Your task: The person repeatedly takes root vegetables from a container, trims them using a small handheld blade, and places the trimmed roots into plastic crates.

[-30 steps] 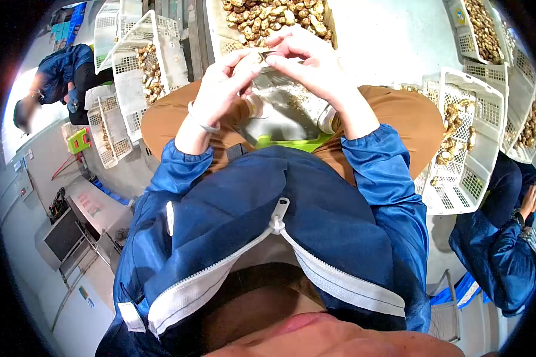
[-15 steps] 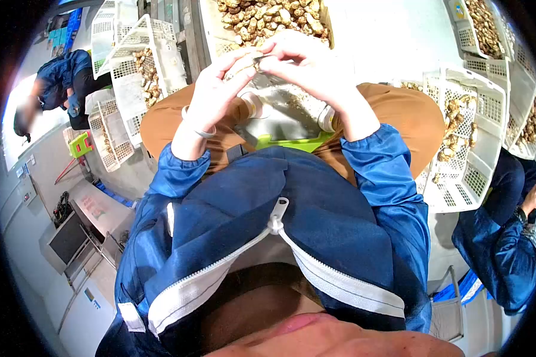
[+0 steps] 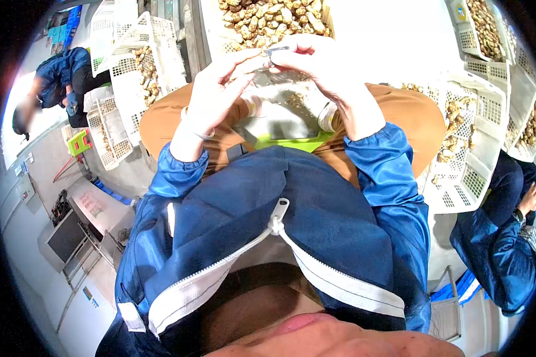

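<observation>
In front of me at the top of the view, both my hands meet just below a heap of brown-and-cream mushroom-like pieces (image 3: 274,22). My left hand (image 3: 216,89) is closed, thumb and fingers pinching a pale piece (image 3: 250,66) that the glare partly washes out. A small dark blade-like tool (image 3: 276,50) shows at the fingertips of my right hand (image 3: 335,74), which is closed around it. The tool's tip lies close to the pale piece; contact cannot be made out. The heap sits in a pale crate (image 3: 330,21).
White perforated crates (image 3: 481,122) with more pieces stand at my right, and others (image 3: 125,68) at my left. A bright green plastic edge (image 3: 301,143) lies between my knees. One person (image 3: 59,77) sits at far left, another (image 3: 497,256) at far right.
My right hand has turned and lifted slightly, so the dark tool now points outward above the fingers. My left hand has shifted a little left and its fingers have spread slightly.
</observation>
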The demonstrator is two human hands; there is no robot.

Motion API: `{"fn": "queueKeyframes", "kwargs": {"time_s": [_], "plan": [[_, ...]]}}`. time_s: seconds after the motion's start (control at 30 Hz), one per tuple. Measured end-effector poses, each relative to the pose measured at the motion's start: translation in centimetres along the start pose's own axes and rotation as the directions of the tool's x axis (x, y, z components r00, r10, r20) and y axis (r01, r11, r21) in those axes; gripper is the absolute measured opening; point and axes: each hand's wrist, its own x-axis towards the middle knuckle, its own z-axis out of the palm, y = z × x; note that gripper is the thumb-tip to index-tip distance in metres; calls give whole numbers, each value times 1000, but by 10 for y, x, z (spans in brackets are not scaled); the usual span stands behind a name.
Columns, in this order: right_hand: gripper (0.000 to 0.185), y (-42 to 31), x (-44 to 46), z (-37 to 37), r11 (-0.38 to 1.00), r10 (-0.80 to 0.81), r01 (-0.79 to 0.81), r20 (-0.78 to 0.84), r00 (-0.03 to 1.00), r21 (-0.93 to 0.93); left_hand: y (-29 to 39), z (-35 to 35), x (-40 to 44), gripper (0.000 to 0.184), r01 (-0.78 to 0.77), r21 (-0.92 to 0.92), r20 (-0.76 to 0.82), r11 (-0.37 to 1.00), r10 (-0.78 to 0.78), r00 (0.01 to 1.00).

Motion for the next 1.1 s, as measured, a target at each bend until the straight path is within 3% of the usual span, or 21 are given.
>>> {"fn": "queueKeyframes", "kwargs": {"time_s": [0.03,0.13,0.2,0.23,0.33,0.4,0.43,0.53,0.57,0.67,0.7,0.83,0.9,0.93,0.97,1.0,1.07,1.1], "plan": [[14,-2,-1,2,999,-7,7,-3,1000,-36,0,-1,2,46,-91,59,8,994,90,996],[13,-6,-5,8,996,-79,80,27,996,-32,11,0,3,58,80,-84,26,993,-78,997],[13,8,0,8,987,-162,163,70,984,1,5,1,3,58,25,-22,42,999,-24,999],[15,14,8,8,912,-379,387,77,922,-136,5,0,2,57,17,-42,51,999,-15,999],[15,5,3,5,972,-233,235,64,970,-30,7,-3,-1,52,89,-125,64,988,-81,995],[15,-3,0,3,999,-46,47,46,998,-18,14,-2,-3,50,188,-243,57,952,-179,982],[15,-5,0,2,999,47,-47,39,998,-12,15,-1,-1,48,142,-353,62,925,-128,990],[12,9,4,8,870,-397,404,83,914,-282,10,3,0,48,-3,-181,-22,984,-1,1000],[14,12,3,9,817,-453,452,86,887,-358,6,2,0,48,-16,-107,-7,994,15,1000],[16,1,2,3,994,-49,50,16,999,-95,11,1,-1,47,-26,-93,9,995,26,1000],[16,-10,-2,2,983,37,-42,-31,999,-180,11,1,0,47,-48,-41,-2,998,48,999],[15,9,5,11,909,-362,364,49,931,-200,7,-1,2,47,-129,216,-20,968,137,990],[15,2,1,6,970,-149,150,17,989,-192,11,-1,2,48,-168,401,16,901,176,984],[15,-4,-1,4,981,-40,40,4,999,-187,10,2,2,48,-148,272,-23,951,160,987],[15,3,3,0,999,7,-6,9,1000,-50,9,7,1,48,-132,139,-63,981,142,988],[15,6,4,2,998,-55,55,20,998,-28,8,9,1,48,-120,3,-102,993,120,988],[15,11,5,8,984,-178,177,40,983,17,13,-1,3,49,-201,386,-34,900,231,972],[16,11,2,10,973,-200,200,11,980,-116,15,-4,4,49,-234,555,18,798,270,963]]}}
